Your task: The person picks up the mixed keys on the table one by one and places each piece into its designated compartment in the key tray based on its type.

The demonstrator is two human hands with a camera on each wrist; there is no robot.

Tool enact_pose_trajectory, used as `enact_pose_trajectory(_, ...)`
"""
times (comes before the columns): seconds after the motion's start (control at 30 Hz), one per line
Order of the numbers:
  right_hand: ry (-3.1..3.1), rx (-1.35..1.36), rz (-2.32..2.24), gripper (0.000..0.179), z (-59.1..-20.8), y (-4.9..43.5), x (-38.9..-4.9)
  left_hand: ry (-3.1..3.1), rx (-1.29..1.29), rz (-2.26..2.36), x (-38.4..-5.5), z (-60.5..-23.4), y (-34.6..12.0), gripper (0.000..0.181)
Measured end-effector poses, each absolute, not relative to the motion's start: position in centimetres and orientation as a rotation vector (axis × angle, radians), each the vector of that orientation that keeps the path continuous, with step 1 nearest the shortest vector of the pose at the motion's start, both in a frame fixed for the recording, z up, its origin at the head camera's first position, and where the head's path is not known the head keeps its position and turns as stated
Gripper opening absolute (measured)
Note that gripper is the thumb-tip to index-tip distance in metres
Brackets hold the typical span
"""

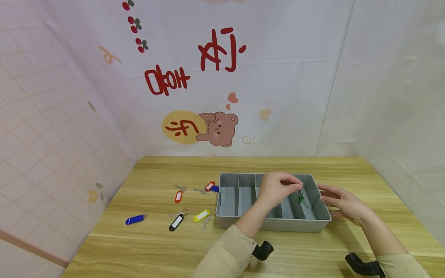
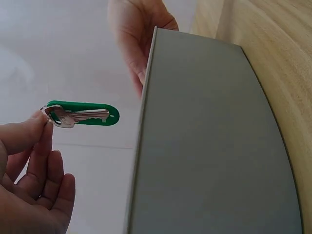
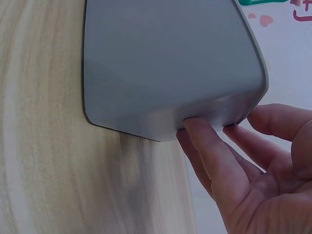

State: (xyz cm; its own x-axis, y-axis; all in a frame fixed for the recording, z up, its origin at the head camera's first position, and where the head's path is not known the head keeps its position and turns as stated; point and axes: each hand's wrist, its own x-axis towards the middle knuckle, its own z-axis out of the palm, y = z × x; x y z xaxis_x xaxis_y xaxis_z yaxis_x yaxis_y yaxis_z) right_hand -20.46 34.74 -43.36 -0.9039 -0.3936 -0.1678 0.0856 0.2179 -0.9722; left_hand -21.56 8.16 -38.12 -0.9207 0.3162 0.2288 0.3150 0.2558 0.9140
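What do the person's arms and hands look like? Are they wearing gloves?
No gloves: the left hand and right hand are both bare. The left sleeve and right sleeve are plain pale beige, and stop short of the hands. A black, curved piece with little holes sticks out by each sleeve's end, left and right.

Grey rectangular plastic tray: one
Red oblong plastic tags: two
Blue oblong tags: two
Black oblong tag: one
Yellow oblong tag: one
Green oblong tag: one
Silver metal keys: five-plus
Tray's nine o'clock: tags — six
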Motion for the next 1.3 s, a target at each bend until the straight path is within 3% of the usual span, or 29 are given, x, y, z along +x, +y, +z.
enact_pose_trajectory(0.47,2.145,-0.277,-1.697,0.069,-43.4,34.6,-20.5,2.694,0.731,1.499,-21.6,-37.9,10.6,0.004)
enact_pose_trajectory(0.97,2.113,-0.293,-1.732,0.06,-43.3,34.9,-20.5,2.732,0.669,1.366,-21.7,-38.3,11.9,0.004)
enact_pose_trajectory(1.3,2.159,-0.285,-1.678,0.067,-43.2,34.6,-20.4,2.775,0.651,1.238,-21.6,-38.7,12.5,0.004)
